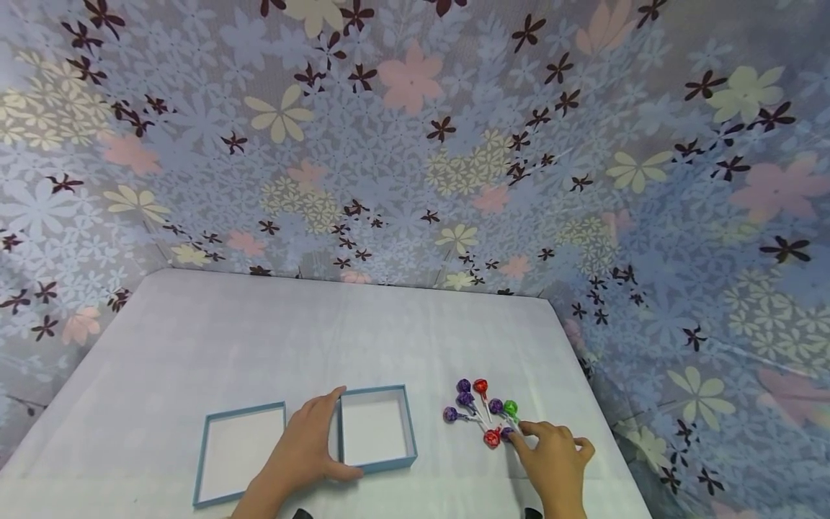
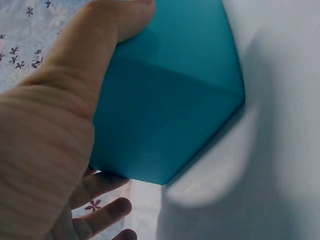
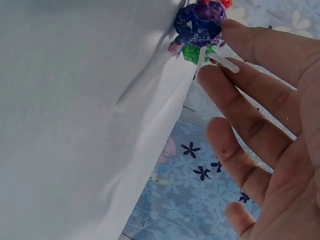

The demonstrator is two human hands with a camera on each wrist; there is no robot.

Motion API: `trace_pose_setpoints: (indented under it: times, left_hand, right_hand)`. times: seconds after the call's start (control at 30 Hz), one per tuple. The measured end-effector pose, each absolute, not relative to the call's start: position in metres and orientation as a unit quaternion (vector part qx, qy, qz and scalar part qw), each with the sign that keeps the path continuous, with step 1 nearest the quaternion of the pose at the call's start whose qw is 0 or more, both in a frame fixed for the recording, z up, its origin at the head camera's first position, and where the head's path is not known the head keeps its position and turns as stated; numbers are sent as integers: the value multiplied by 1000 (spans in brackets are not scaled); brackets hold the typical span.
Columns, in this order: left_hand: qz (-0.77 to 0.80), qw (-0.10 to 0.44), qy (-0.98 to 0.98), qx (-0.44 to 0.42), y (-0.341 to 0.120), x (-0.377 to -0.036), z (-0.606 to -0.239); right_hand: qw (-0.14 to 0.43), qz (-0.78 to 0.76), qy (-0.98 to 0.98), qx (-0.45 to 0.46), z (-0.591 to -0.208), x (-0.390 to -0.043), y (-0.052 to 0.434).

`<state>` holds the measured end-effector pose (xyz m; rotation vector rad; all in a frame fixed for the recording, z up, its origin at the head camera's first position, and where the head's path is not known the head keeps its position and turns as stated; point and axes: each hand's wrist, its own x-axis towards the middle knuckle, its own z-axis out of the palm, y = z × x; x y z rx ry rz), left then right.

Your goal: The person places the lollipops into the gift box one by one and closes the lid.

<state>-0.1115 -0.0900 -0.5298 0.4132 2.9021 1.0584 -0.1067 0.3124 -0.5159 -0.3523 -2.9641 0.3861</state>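
My left hand (image 1: pixel 308 443) grips a shallow light-blue open box (image 1: pixel 411 429) with a white inside, thumb at its near side and fingers along its left side. In the left wrist view the thumb presses on the blue outer wall (image 2: pixel 165 110). To the right, my right hand (image 1: pixel 554 461) pinches a purple-wrapped lollipop (image 3: pixel 200 25) with thumb and fingertips, at the near right edge of a loose group of lollipops. Close by lie a green lollipop (image 1: pixel 511 408) and a red lollipop (image 1: pixel 492 438). White sticks show beside my fingertips in the right wrist view.
A second shallow blue-edged piece (image 1: pixel 201 461), white inside, lies left of my left hand. Another red lollipop (image 1: pixel 480 386) and several purple ones lie on the white-covered table (image 1: pixel 311 324). Flowered cloth (image 1: pixel 415 144) hangs behind and beside the table.
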Motion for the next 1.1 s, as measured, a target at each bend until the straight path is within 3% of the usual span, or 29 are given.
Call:
trace_pose_setpoints:
  times: [0.67, 1.1]
  left_hand:
    - [354, 32, 925, 133, -91, -113, -532]
    - [354, 23, 924, 143, -90, -113, -529]
  right_hand:
    - [76, 92, -983, -141, -512, -117, 306]
    - [149, 89, -976, -129, -514, -125, 310]
